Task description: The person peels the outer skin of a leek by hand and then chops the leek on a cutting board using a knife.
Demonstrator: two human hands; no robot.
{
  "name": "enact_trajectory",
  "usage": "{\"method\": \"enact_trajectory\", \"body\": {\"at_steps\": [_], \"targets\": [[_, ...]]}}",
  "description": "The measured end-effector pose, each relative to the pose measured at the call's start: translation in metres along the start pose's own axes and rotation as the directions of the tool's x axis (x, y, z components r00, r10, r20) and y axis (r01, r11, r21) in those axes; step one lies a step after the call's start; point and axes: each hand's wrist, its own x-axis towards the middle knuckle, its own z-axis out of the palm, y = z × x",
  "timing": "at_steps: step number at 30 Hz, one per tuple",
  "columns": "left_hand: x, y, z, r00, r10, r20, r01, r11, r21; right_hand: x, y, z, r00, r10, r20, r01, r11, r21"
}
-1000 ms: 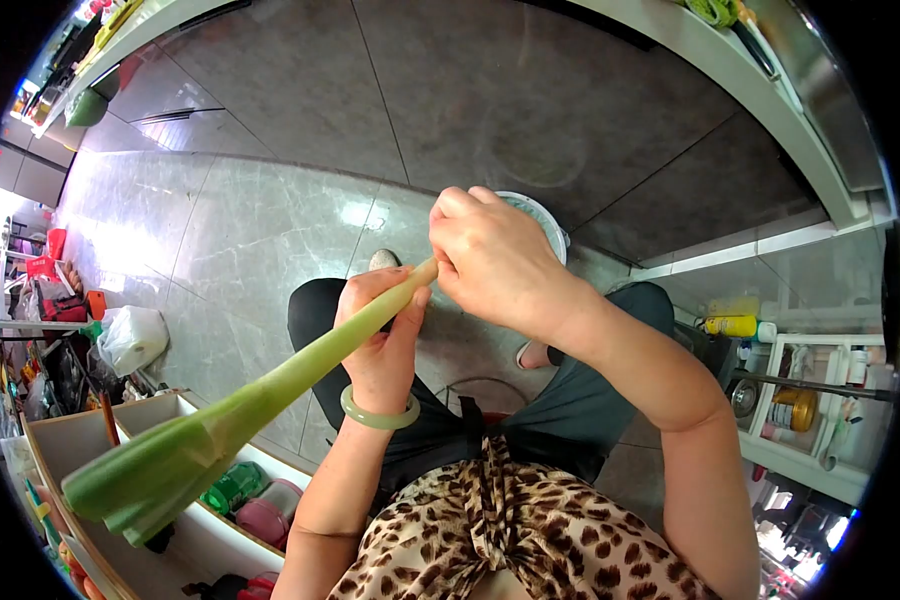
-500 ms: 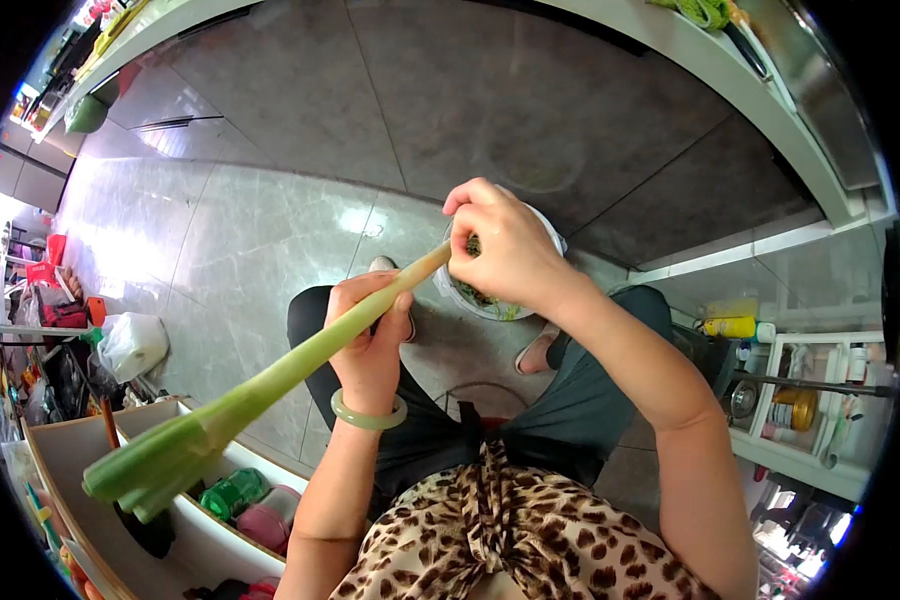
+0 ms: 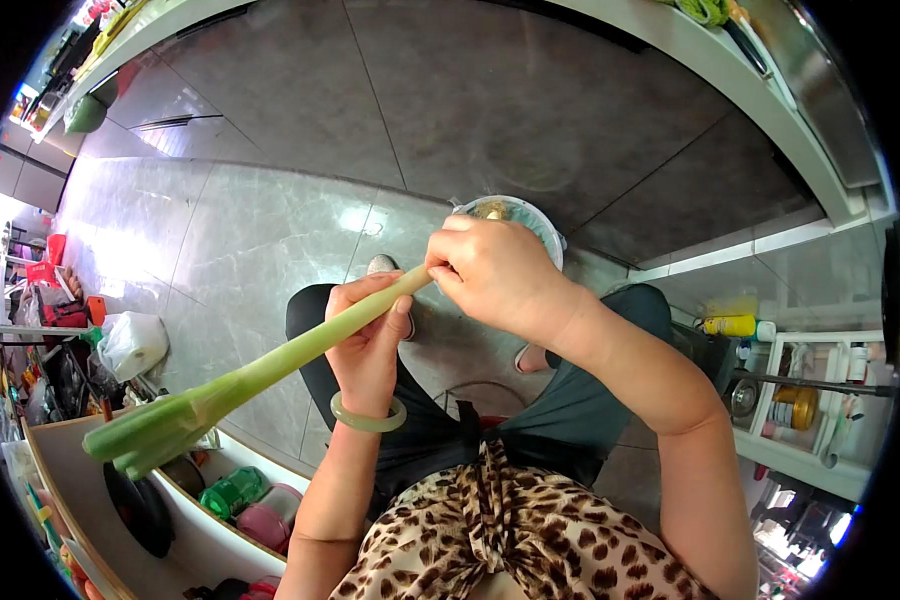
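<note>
Pale green and white along its length, a long leafy stalk (image 3: 290,355) lies slantwise across the person's front, its darker, cut-looking leaf end out to the left and its slim whitish end near the middle. Half a second ago the right hand (image 3: 500,275) was farther forward over the round white bucket (image 3: 548,222), fingers curled and apart from one another; now it has come back and closed at the stalk's whitish tip. That puts the work at the slim end again, both hands on the stalk. The bucket's far side now shows past the knuckles, with a pale brownish scrap (image 3: 490,210) inside; whether it came off this stalk cannot be told. The leaf end has also risen a little, baring more of a flat black rounded object (image 3: 138,505) in the white, wood-edged open drawer (image 3: 195,555) beneath.

The left hand (image 3: 367,335) is wrapped part-way round the stalk just behind the tip, thumb on one side and fingers on the other, closed to the stalk's thickness; a pale green bangle (image 3: 368,415) rings its wrist. The right hand's fingers are folded in, thumb and forefinger pinching the tip; what lies inside the palm is hidden. The two hands are near each other, with a short stretch of stalk between.
</note>
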Motion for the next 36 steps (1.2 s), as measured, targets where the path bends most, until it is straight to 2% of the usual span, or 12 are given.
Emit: {"method": "enact_trajectory", "body": {"at_steps": [7,10,12,16,19,21,23,25,29,32,35,36], "targets": [[-0.006,-0.012,-0.002,0.997,0.075,0.008,-0.076,0.991,0.112,0.004,-0.001,0.007,0.998,-0.024,0.060,0.030,0.995,-0.098],[-0.007,-0.016,-0.003,0.998,0.068,0.006,-0.068,0.991,0.113,0.003,0.001,0.012,0.999,-0.048,0.022,0.051,0.992,-0.119],[-0.007,-0.019,-0.005,0.990,0.138,0.025,-0.140,0.971,0.191,0.002,0.001,0.014,0.999,-0.047,0.001,0.047,0.990,-0.134],[-0.006,-0.016,-0.005,0.994,0.106,0.023,-0.108,0.976,0.187,0.001,0.005,0.015,0.994,-0.090,-0.053,0.083,0.989,-0.122],[-0.004,-0.009,-0.006,0.995,0.090,0.033,-0.094,0.985,0.146,0.003,0.020,0.013,0.997,0.004,-0.079,-0.009,0.998,-0.063],[-0.003,-0.005,-0.007,0.999,0.014,0.034,-0.015,0.999,0.046,0.002,0.033,0.009,0.992,0.055,-0.116,-0.056,0.998,-0.004],[-0.002,-0.001,-0.009,0.999,-0.005,0.047,0.006,1.000,-0.007,0.003,0.046,0.001,0.980,0.160,-0.114,-0.166,0.985,-0.038],[-0.001,0.000,-0.013,0.992,-0.129,0.010,0.129,0.981,-0.143,0.004,0.060,-0.008,0.957,0.263,-0.126,-0.274,0.958,-0.083],[0.005,-0.007,-0.027,0.986,-0.156,-0.060,0.147,0.980,-0.133,0.000,0.101,-0.018,0.886,0.458,-0.077,-0.464,0.864,-0.197],[0.009,-0.005,-0.039,0.982,-0.186,-0.042,0.176,0.970,-0.170,-0.011,0.143,-0.006,0.851,0.512,-0.115,-0.524,0.815,-0.247],[0.013,-0.003,-0.051,0.975,-0.221,-0.020,0.212,0.954,-0.212,-0.013,0.158,0.003,0.773,0.635,-0.022,-0.630,0.762,-0.149],[0.014,-0.003,-0.056,0.967,-0.254,-0.003,0.245,0.936,-0.254,-0.013,0.162,0.006,0.776,0.630,-0.016,-0.626,0.767,-0.145]]}}
